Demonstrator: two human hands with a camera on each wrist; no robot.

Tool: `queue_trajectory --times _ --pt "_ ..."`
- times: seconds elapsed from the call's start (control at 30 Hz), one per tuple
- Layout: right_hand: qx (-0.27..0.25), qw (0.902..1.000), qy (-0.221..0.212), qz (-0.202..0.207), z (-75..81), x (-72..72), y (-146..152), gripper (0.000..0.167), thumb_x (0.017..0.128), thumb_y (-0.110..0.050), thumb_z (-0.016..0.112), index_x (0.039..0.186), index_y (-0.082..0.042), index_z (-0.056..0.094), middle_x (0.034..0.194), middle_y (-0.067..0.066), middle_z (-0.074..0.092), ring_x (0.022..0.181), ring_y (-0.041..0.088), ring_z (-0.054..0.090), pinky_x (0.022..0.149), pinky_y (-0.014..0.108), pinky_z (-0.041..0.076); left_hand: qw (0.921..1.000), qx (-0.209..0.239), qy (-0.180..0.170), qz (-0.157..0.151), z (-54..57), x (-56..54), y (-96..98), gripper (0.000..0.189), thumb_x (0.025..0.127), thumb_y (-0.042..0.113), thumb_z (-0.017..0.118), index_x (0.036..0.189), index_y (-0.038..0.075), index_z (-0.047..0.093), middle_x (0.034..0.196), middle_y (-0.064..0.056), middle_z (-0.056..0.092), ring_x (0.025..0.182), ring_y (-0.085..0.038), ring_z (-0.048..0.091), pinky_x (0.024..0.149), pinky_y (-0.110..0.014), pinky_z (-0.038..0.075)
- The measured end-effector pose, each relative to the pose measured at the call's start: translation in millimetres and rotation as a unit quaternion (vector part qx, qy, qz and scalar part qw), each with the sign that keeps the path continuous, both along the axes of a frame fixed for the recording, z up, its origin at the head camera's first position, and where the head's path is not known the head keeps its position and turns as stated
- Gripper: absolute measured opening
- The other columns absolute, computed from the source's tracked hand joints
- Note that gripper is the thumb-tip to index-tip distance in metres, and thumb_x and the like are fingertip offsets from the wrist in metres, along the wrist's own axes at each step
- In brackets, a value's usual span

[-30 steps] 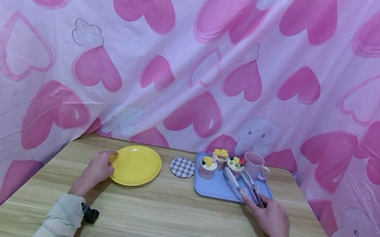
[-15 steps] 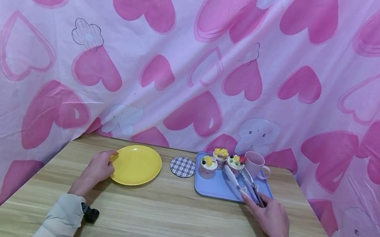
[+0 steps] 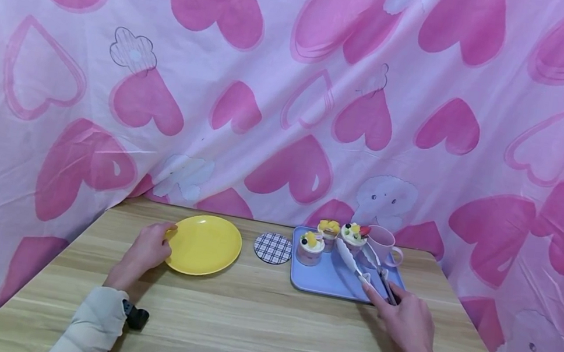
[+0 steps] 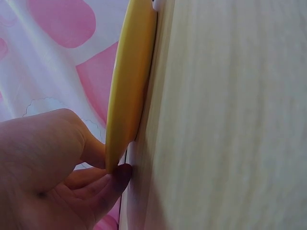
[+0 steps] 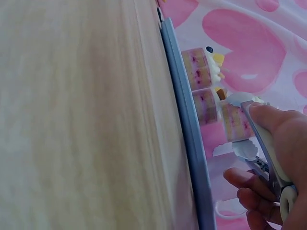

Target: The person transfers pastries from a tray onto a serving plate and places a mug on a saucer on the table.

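My left hand (image 3: 148,249) pinches the left rim of a round yellow plate (image 3: 206,246), thumb above and fingers below in the left wrist view. In my right hand (image 3: 410,324) is a pair of serving tongs (image 3: 348,258) with white tips. Between the tips sits a fruit-topped cake cup (image 5: 236,122), held above the blue tray (image 3: 319,281). Its topping (image 3: 355,232) shows strawberry, yellow fruit and a dark berry. Two other cake cups stand on the tray: one with yellow fruit (image 3: 328,234) behind, another with a dark berry (image 3: 309,250) at the left.
A pink mug (image 3: 382,241) stands at the tray's back right, partly behind the tongs. Between plate and tray lies a round checked coaster (image 3: 272,248). A pink heart-patterned cloth (image 3: 290,112) hangs behind the wooden table (image 3: 253,325).
The tongs have risen slightly with the cake cup between their tips, and the cup now covers part of the mug. My left hand keeps its place on the plate.
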State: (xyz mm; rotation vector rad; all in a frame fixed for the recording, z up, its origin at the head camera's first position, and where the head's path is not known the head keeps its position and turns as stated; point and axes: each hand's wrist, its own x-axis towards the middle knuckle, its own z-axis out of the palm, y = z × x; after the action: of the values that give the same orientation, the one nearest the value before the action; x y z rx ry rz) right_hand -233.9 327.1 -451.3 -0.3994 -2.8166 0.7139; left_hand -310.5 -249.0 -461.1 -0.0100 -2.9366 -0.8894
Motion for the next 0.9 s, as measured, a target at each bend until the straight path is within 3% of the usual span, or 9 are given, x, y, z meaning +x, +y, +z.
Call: queue_trajectory --times 0.2,0.47,0.6,0.83,0.9 --pt "0.0 0.9998 0.014 0.011 5.6 0.7 -2 0.12 0.078 -0.097 0.059 0.157 -0.007 0.055 0.076 0.008 0.062 0.096 0.032 0.059 0.066 0.034 0.035 1.0 0.007 0.002 0.003 -3.1 0.2 -1.7 0.059 0.092 -0.008 0.064 0.15 -0.012 0.053 0.15 -0.037 0.057 0.115 -0.041 0.062 0.107 -0.06 0.058" --pt "0.005 0.9986 0.047 0.022 13.0 0.8 -14 0.109 0.081 -0.094 0.061 0.154 -0.013 0.061 0.067 0.005 0.046 0.075 0.026 0.051 0.06 0.032 0.033 0.9999 0.014 -0.008 0.002 -1.6 1.4 -4.3 0.062 0.095 -0.005 0.061 0.155 -0.013 0.046 0.155 -0.037 0.053 0.117 -0.041 0.061 0.109 -0.06 0.058" --pt "0.001 0.9977 0.059 0.032 16.6 -0.1 -22 0.107 0.082 -0.091 0.063 0.153 -0.01 0.062 0.066 0.004 0.044 0.075 0.025 0.05 0.061 0.031 0.033 0.9999 0.011 -0.009 -0.001 -0.6 1.7 -6.3 0.061 0.095 -0.005 0.059 0.155 -0.013 0.047 0.155 -0.038 0.052 0.118 -0.041 0.061 0.109 -0.06 0.058" --pt "-0.005 0.9946 0.086 0.058 18.8 -2.5 -34 0.074 0.085 -0.086 0.066 0.118 -0.023 0.08 0.064 0.002 0.045 0.08 0.024 0.052 0.062 0.032 0.034 0.9999 -0.004 0.012 -0.01 -2.5 -0.6 -7.4 0.057 0.096 -0.002 0.058 0.152 -0.014 0.05 0.149 -0.038 0.057 0.118 -0.041 0.062 0.107 -0.06 0.058" --pt "-0.005 0.9941 0.089 0.061 19.7 -3.6 -38 0.074 0.085 -0.086 0.066 0.121 -0.022 0.08 0.064 0.002 0.046 0.08 0.025 0.053 0.062 0.032 0.035 0.9998 -0.003 0.014 -0.012 -3.0 -0.9 -6.8 0.057 0.097 -0.002 0.058 0.151 -0.014 0.051 0.148 -0.038 0.058 0.118 -0.041 0.063 0.107 -0.06 0.058"
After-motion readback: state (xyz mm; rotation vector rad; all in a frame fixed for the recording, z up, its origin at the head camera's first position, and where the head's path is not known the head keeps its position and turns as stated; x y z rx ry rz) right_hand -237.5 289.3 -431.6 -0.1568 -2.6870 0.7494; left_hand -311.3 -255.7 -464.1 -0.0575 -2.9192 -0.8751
